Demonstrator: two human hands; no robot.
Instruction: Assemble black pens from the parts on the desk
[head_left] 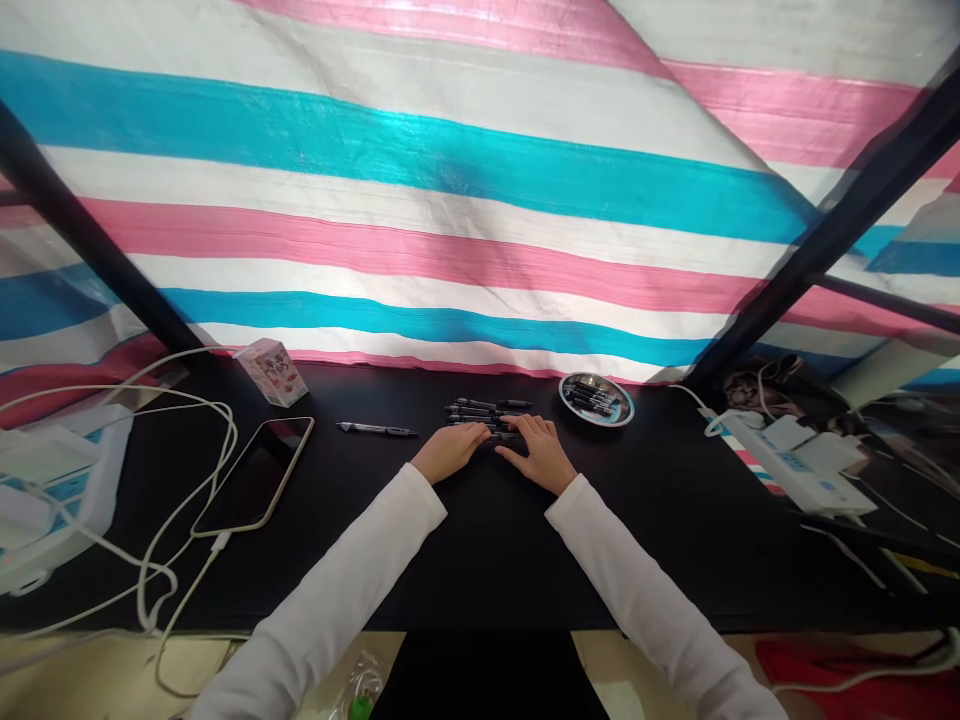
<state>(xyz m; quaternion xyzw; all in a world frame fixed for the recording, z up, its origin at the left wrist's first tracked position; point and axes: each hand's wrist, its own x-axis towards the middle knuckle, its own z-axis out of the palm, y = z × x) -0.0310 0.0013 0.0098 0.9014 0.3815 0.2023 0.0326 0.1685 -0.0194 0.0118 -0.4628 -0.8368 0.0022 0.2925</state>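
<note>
Both my hands rest on a black table (480, 540), in white sleeves. My left hand (448, 450) lies with fingers stretched toward a small pile of black pens (486, 412) and touches its near edge. My right hand (538, 450) lies flat beside it, fingers spread, fingertips on the same pens. Neither hand grips anything that I can see. A single black pen (377, 429) lies alone to the left of my hands.
A small round metal dish (596, 398) with dark pieces stands right of the pens. A phone (255, 473) on a white cable and a small printed box (273, 371) lie at left. Power strips (795, 460) sit right, white devices (52, 480) left. A striped tarp (450, 200) hangs behind.
</note>
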